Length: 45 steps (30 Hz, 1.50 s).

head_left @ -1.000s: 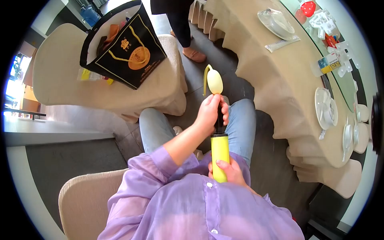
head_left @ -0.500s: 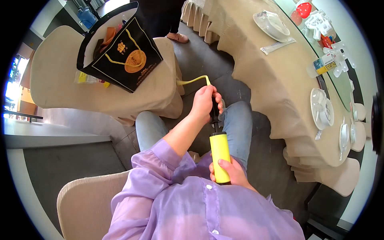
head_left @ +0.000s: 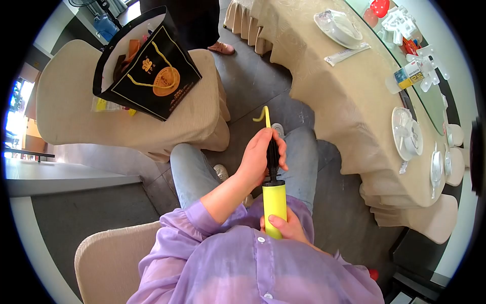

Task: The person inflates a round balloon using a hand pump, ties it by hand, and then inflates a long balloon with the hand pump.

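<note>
A hand pump with a yellow barrel [head_left: 275, 205] and a black ribbed upper part [head_left: 273, 158] stands upright before my purple shirt. My left hand [head_left: 258, 157] is wrapped round the black part, thumb and finger pinching the base of a limp yellow balloon [head_left: 267, 116]. The balloon sticks up above the fingers, its thin end curling left. No swollen part shows on it. Lower down, my right hand [head_left: 288, 227] grips the yellow barrel, with its thumb across the front. The barrel's bottom end is hidden by the hand and shirt.
A black bag [head_left: 157, 76] stands on a covered chair [head_left: 76, 114] at the left. The clothed table [head_left: 349, 106] on the right bears wrapped dishes [head_left: 339, 29], a small box [head_left: 409, 75] and white plastic pieces [head_left: 402, 23]. Beyond the bag stands a person [head_left: 200, 25].
The balloon's rounded bulb from one second ago is gone; its thin tail, stretched left half a second ago, is now short and curled. My left hand has moved slightly down. The view has shifted slightly.
</note>
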Available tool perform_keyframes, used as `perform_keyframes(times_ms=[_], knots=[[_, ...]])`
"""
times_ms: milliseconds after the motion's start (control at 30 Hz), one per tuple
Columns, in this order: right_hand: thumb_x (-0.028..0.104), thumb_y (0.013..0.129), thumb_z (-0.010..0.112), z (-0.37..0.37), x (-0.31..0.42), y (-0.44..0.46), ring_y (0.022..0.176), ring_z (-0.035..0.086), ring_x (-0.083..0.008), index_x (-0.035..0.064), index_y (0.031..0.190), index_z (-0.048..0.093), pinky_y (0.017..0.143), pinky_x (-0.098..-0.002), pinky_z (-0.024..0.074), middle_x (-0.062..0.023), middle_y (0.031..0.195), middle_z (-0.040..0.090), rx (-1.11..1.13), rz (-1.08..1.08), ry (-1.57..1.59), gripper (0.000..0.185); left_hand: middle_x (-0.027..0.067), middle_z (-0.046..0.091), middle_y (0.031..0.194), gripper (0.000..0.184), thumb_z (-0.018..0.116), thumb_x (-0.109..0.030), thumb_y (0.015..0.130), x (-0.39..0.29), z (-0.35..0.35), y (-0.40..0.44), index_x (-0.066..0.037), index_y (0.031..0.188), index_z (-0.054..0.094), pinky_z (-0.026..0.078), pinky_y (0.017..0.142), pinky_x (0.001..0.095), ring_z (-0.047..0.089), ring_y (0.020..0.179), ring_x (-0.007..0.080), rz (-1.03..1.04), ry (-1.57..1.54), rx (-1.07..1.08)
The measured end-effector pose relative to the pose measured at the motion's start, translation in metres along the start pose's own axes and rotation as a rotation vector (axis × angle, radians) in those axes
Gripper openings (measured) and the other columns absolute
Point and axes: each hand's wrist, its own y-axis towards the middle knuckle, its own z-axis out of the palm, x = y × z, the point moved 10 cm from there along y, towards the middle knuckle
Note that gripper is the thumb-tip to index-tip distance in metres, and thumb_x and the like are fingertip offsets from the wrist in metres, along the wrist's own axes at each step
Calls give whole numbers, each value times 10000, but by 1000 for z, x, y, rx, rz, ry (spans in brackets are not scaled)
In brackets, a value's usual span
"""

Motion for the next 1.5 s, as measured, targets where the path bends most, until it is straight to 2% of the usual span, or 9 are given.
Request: perform_keyframes(times_ms=[133,367,433,567,733,1000,1233,1400,1500], knots=[[140,810,551,2,5,1,658,545,-146,41,1090,410,590,-272,453,-87,796,551,23,6,-13,329,99,507,687,236,352,-285,916,-2,-5,3,-62,921,429,483,504,330,504,542,183,1,-28,38],[187,801,574,0,0,0,699,542,-131,48,1125,406,624,-262,441,-74,813,558,88,18,-99,391,135,567,743,235,332,-209,821,-11,-17,12,-60,928,479,464,729,423,552,709,244,-101,-60,63],[192,799,582,0,2,1,702,544,-128,49,1124,410,626,-260,443,-70,815,558,91,-18,-111,394,124,546,709,210,324,-259,858,-18,-3,10,-89,841,446,462,705,421,543,674,242,-62,-183,220],[193,800,586,3,4,2,699,548,-129,44,1115,421,627,-259,446,-69,812,559,81,-25,-100,385,103,518,681,250,323,-320,898,-22,1,7,-115,776,400,460,684,415,529,640,235,-22,-183,191],[176,814,566,-5,2,12,684,556,-135,22,1063,443,623,-263,452,-73,801,563,96,-85,-137,317,61,475,641,247,351,-340,921,-3,-13,4,-133,792,391,455,620,385,498,595,203,-65,-116,46],[187,835,529,6,7,13,649,559,-161,23,1026,444,582,-287,464,-85,799,552,103,105,-20,266,30,373,557,229,352,-289,926,-38,-44,37,-116,777,377,360,427,318,386,453,166,7,-21,-242],[180,835,519,-9,16,-5,610,551,-173,32,1010,435,550,-295,461,-92,776,544,16,82,-29,244,33,377,554,229,366,-293,922,-5,-19,37,-114,781,381,359,416,321,393,444,168,-30,-43,-154],[218,829,549,10,29,29,575,555,-173,33,989,435,475,-295,456,-90,752,546,87,-65,0,270,25,359,549,234,358,-294,924,-34,-11,31,-115,774,377,350,407,299,380,440,149,78,-7,-118],[231,829,553,16,34,37,570,552,-167,38,991,436,474,-294,454,-83,749,545,145,15,9,279,42,391,564,232,350,-292,926,-35,-44,40,-105,792,383,380,403,322,409,438,167,85,-42,-187]])
